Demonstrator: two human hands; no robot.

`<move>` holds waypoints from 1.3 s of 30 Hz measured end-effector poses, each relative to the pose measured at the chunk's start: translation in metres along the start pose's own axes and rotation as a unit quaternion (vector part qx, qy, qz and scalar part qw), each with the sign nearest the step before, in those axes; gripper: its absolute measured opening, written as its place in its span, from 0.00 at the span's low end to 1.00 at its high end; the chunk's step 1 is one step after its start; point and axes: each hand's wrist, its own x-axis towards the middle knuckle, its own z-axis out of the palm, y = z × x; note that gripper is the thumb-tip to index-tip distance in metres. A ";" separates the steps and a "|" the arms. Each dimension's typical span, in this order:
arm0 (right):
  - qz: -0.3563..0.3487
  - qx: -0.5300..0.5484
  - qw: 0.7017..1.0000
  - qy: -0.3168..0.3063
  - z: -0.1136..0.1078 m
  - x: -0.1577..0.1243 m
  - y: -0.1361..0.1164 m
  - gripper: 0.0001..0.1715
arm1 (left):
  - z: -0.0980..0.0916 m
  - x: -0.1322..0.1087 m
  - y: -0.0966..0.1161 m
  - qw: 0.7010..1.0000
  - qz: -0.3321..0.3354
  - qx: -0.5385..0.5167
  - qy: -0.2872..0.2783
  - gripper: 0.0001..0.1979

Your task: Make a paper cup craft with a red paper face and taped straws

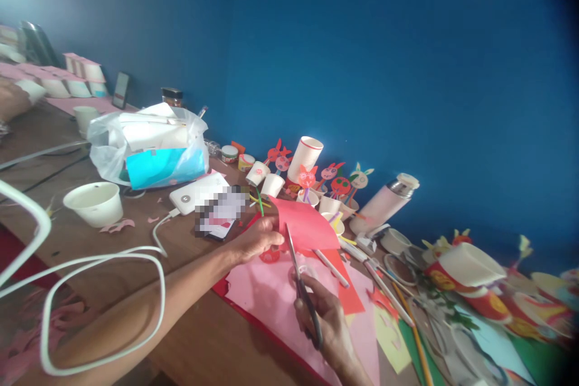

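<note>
My left hand [262, 238] pinches the lower left edge of a sheet of red paper [310, 224], holding it up above the table. In my right hand [328, 319] is a pair of scissors [304, 292] with dark handles. Their blades point up and away from me and meet the paper's edge near my left fingers. Whether the blades are parted is hard to make out. Under both hands lie pink paper sheets [257, 289] and a piece of orange-red paper [353, 292].
Beyond the paper stand several paper cups with animal-face cutouts [307, 177] and a flask [380, 208]. To the left are a phone [221, 212], a white power bank [199, 193], a looping cable [165, 295], a bowl [93, 204] and a plastic bag [106, 142]. Another person's hand [11, 99] holds a cup.
</note>
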 end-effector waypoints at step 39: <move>0.017 -0.018 1.000 0.005 0.010 -0.003 -0.016 0.30 | -0.019 0.002 0.005 0.995 0.012 0.101 0.000 0.08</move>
